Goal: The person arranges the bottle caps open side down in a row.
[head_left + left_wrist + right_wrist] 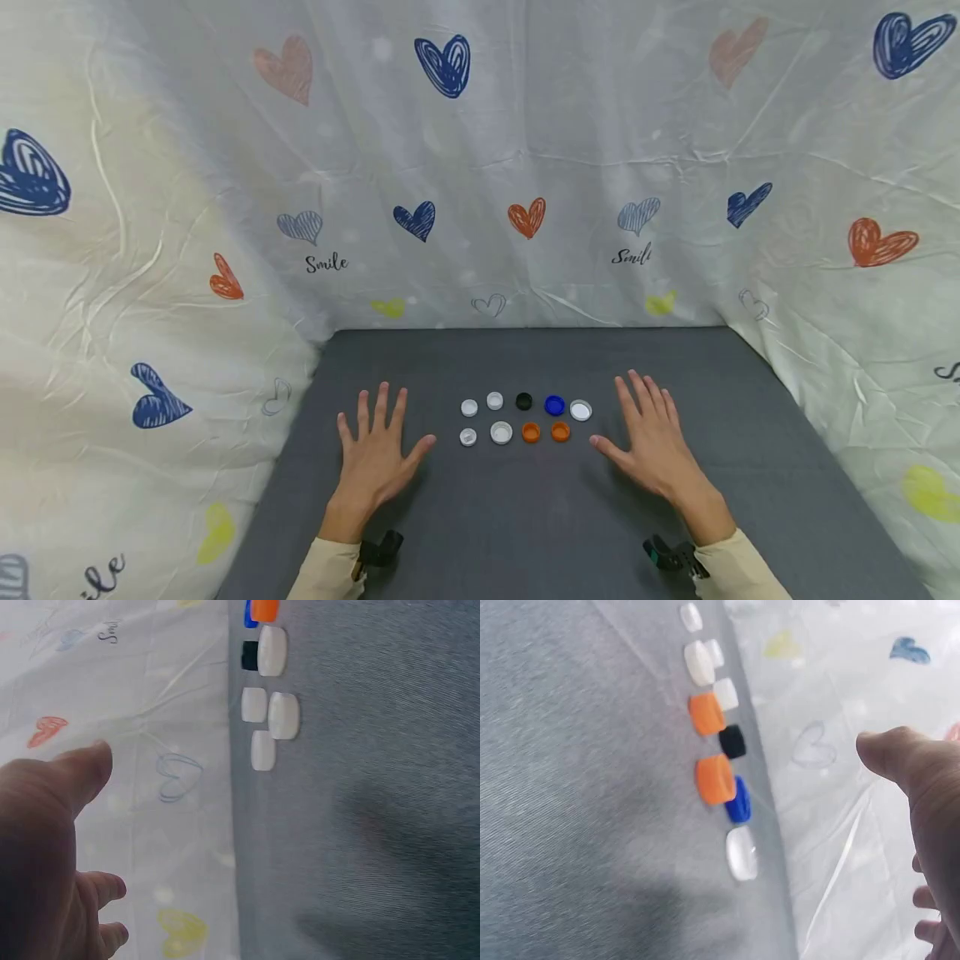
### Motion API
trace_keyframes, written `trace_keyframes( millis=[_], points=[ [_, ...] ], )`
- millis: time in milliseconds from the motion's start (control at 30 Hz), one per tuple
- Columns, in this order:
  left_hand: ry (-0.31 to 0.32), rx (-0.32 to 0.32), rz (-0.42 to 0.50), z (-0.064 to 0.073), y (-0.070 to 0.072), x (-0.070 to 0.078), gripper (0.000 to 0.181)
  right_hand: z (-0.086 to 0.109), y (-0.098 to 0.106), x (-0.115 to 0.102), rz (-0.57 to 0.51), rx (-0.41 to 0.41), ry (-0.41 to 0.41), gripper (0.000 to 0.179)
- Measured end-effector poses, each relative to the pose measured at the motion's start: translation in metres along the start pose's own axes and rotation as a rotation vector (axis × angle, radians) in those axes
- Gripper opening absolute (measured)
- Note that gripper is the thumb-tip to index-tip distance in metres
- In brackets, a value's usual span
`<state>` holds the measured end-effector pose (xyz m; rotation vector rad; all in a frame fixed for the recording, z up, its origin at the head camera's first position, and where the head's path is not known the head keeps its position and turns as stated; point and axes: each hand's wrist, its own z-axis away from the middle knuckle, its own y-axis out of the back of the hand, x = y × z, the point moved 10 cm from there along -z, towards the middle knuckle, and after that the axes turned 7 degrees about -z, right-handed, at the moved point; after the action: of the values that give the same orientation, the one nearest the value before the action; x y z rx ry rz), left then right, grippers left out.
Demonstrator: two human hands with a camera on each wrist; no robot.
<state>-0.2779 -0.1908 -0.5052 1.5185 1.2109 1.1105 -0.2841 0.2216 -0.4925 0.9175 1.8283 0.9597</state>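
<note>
Two rows of bottle caps lie on the grey table between my hands. The back row holds two small white caps (495, 401), a black cap (523, 402), a blue cap (554, 406) and a larger white cap (581, 410). In the front row are a small white cap (468, 437), a larger white cap (501, 432) and two orange caps (531, 432). My left hand (377, 458), fingers spread and holding nothing, is left of the caps. To their right is my right hand (651, 437), also spread, its thumb nearest the larger white cap. Neither hand touches a cap.
Dark grey cloth covers the table (517, 517). A white curtain (465, 167) printed with hearts hangs behind the table and along both sides. Each wrist wears a dark strapped device, such as the left wrist camera (382, 548).
</note>
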Motion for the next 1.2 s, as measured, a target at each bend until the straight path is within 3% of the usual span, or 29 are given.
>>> trace_keyframes(
  millis=[300,533,833,1200],
  points=[
    [-0.054,0.038,0.007,-0.010,0.022,0.013,0.112,-0.021,0.010,-0.039,-0.025,-0.031,0.161,0.104],
    [-0.100,0.060,-0.012,-0.015,0.034,0.024,0.113,-0.036,0.010,-0.061,-0.013,-0.065,0.226,0.099],
    [-0.183,0.086,-0.040,-0.025,0.040,0.039,0.115,-0.054,-0.003,-0.083,-0.048,-0.114,0.290,0.091],
    [-0.197,0.036,0.016,-0.030,0.034,0.050,0.110,-0.067,-0.026,-0.115,-0.040,-0.159,0.382,0.080]
  ],
)
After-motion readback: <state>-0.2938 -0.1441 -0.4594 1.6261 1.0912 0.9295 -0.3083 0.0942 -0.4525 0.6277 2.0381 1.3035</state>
